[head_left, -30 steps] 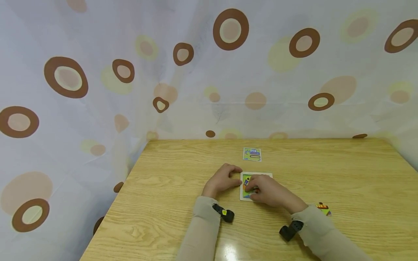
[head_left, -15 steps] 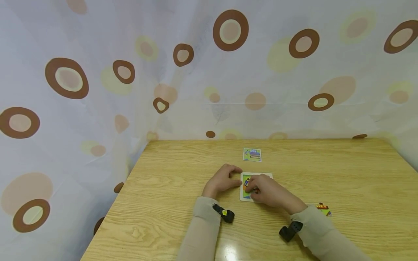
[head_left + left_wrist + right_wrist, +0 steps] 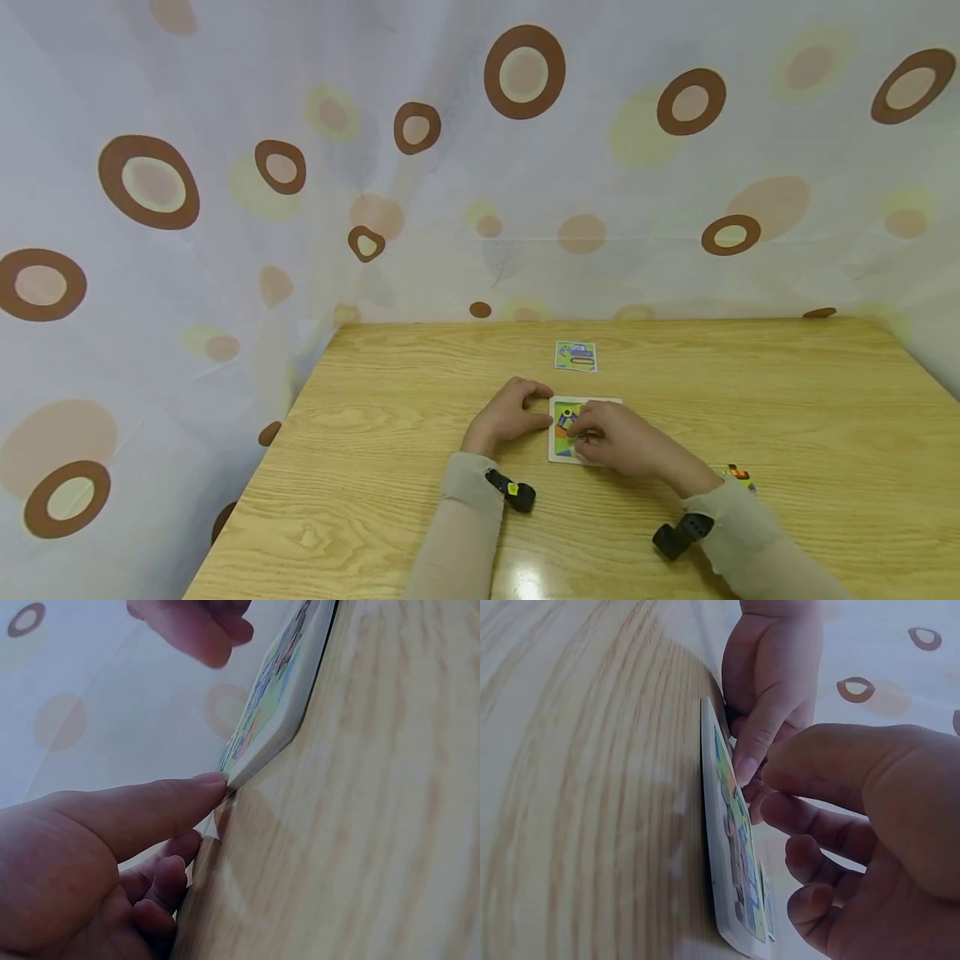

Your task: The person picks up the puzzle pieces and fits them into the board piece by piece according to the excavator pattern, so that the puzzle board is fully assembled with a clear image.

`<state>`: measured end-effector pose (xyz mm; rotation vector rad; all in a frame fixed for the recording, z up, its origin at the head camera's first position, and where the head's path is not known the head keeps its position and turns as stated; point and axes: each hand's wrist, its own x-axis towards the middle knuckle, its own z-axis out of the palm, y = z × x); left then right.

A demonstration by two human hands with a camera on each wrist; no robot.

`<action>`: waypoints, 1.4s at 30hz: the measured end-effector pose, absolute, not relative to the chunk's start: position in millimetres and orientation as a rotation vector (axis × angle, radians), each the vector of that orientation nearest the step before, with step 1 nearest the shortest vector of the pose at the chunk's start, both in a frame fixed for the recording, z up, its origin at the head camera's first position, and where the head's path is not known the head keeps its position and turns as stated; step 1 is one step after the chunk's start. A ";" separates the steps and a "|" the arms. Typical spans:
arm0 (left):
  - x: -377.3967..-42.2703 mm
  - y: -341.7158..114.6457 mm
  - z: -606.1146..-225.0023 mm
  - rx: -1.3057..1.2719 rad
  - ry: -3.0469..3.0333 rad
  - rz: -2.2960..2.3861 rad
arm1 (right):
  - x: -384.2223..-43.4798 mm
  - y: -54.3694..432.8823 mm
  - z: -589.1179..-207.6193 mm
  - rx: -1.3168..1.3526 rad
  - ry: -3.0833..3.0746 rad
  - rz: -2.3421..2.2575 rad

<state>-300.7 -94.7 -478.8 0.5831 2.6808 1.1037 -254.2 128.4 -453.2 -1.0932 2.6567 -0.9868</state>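
Note:
A small puzzle board (image 3: 564, 457) with a pale raised frame lies flat on the table, its picture bright green, blue and orange. At its left edge rests my left hand (image 3: 506, 417); the thumb (image 3: 180, 799) touches the frame's side and the other fingers bend loosely near the far corner. My right hand (image 3: 618, 437) hovers over the board's right half and hides much of the picture. Seen from the right wrist, its thumb and loosely bent fingers (image 3: 810, 859) are apart from the board, with nothing visible between them. Some puzzle pieces (image 3: 739, 862) look slightly raised in the frame.
A square picture card (image 3: 576, 356) of a blue digger lies behind the board. Right of it, partly covered by my right forearm, is a colourful piece or card (image 3: 738, 477). A spotted cloth (image 3: 450, 183) hangs behind the wooden table (image 3: 375, 500).
My right hand has lifted slightly and drawn a little to the right, uncovering a bit more of the picture. My left hand stays at the board's edge. The head view has shifted slightly.

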 end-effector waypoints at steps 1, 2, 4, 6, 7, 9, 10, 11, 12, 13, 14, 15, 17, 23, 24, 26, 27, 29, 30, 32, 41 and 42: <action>-300.2 -94.6 -478.3 0.584 2.678 1.106 | -253.3 130.2 -453.2 -1.095 2.657 -0.986; -299.8 -94.6 -477.7 0.585 2.675 1.108 | -252.3 132.2 -453.1 -1.102 2.656 -0.984; -299.0 -94.3 -476.8 0.580 2.672 1.109 | -249.7 136.3 -452.5 -1.116 2.665 -0.971; -298.7 -94.2 -476.3 0.578 2.668 1.115 | -246.3 141.6 -451.0 -1.116 2.670 -0.962; -298.7 -94.1 -476.4 0.578 2.667 1.115 | -244.3 144.4 -449.9 -1.121 2.672 -0.965; -298.4 -93.9 -476.1 0.579 2.663 1.119 | -240.8 150.6 -447.1 -1.114 2.680 -0.977; -298.3 -93.9 -476.1 0.581 2.661 1.124 | -239.0 153.5 -445.4 -1.106 2.684 -0.984; -298.2 -94.0 -476.2 0.583 2.660 1.129 | -237.5 156.5 -443.8 -1.099 2.691 -0.988; -298.1 -94.0 -475.9 0.584 2.659 1.130 | -236.0 159.5 -442.2 -1.088 2.698 -0.995; -298.1 -94.2 -475.7 0.587 2.658 1.134 | -235.0 162.1 -440.8 -1.086 2.709 -0.996; -298.0 -94.4 -475.4 0.591 2.658 1.138 | -233.9 164.6 -439.6 -1.072 2.725 -0.992; -298.3 -94.5 -475.4 0.596 2.658 1.139 | -232.8 167.1 -438.6 -1.067 2.744 -0.988; -299.0 -94.7 -476.0 0.601 2.658 1.141 | -230.8 172.1 -436.9 -1.069 2.782 -0.992; -300.4 -95.2 -478.3 0.595 2.657 1.137 | -226.4 190.6 -432.8 -1.122 2.872 -1.033; -300.5 -95.2 -478.8 0.594 2.655 1.138 | -225.3 194.3 -431.7 -1.128 2.881 -1.034; -300.8 -94.9 -479.6 0.592 2.653 1.136 | -222.7 202.4 -429.1 -1.140 2.898 -1.041; -300.8 -94.8 -479.7 0.590 2.651 1.137 | -221.5 206.5 -428.0 -1.141 2.904 -1.044; -301.0 -94.6 -480.0 0.588 2.649 1.139 | -219.7 214.3 -426.7 -1.139 2.918 -1.048; -301.1 -94.5 -480.2 0.586 2.650 1.136 | -219.2 218.0 -426.4 -1.132 2.920 -1.051; -301.3 -94.6 -480.5 0.583 2.652 1.129 | -218.3 225.1 -426.3 -1.114 2.918 -1.053; -301.9 -95.0 -481.9 0.586 2.650 1.127 | -216.2 254.1 -431.1 -1.002 2.809 -1.027; -301.8 -95.1 -481.8 0.585 2.649 1.131 | -216.3 257.1 -431.8 -0.993 2.789 -1.017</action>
